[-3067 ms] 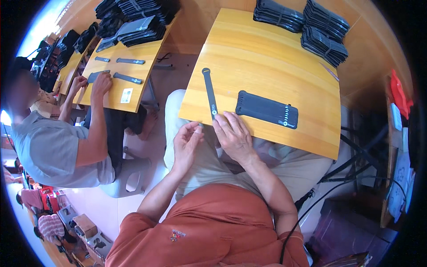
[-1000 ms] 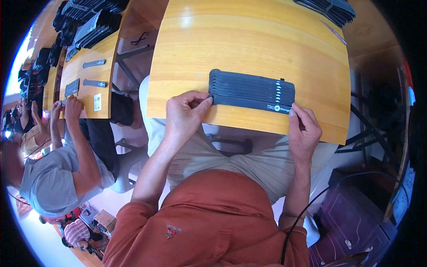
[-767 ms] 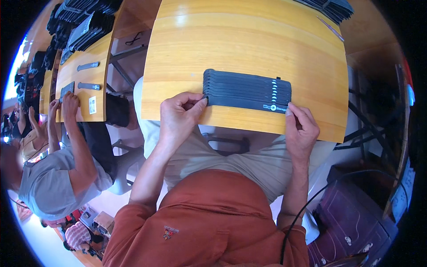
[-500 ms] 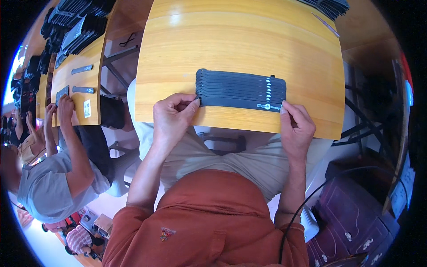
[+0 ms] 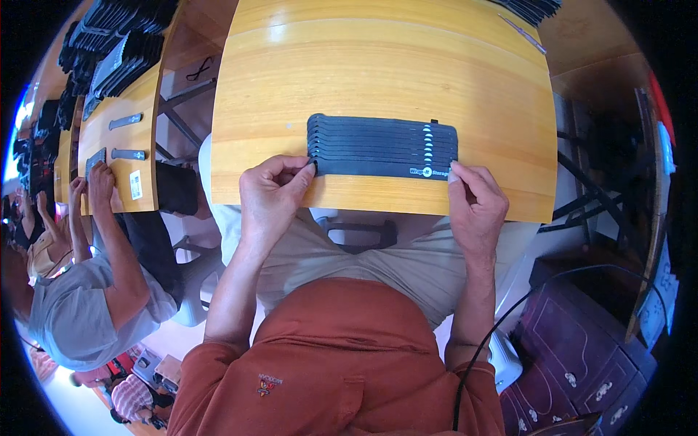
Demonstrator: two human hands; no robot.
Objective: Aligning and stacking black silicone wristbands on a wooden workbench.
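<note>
On the wooden table [image 5: 378, 80], several flat black straps [image 5: 367, 139] lie overlapped in a neat, stepped row. Their rounded ends line up on the left, and pale printed marks repeat near the right. The nearest strap [image 5: 360, 167] shows most of its face, with white lettering and a round emblem. My left hand [image 5: 270, 196] pinches its left end between thumb and fingertips. At the opposite end my right hand [image 5: 478, 207] grips the strap's right corner with thumb and bent fingers. Fingertips cover both corners.
A thin screwdriver-like tool [image 5: 525, 35] and a pile of black straps [image 5: 529, 9] lie at the table's far right. On the left, a person [image 5: 91, 291] works at another table [image 5: 138, 171] bearing strap piles. A dark cabinet [image 5: 582, 363] and black cable [image 5: 502, 320] are at right.
The view has shifted slightly, so table, straps and hands appear a little further left. Both hands stay at the nearest strap's ends, and the row keeps its arrangement.
</note>
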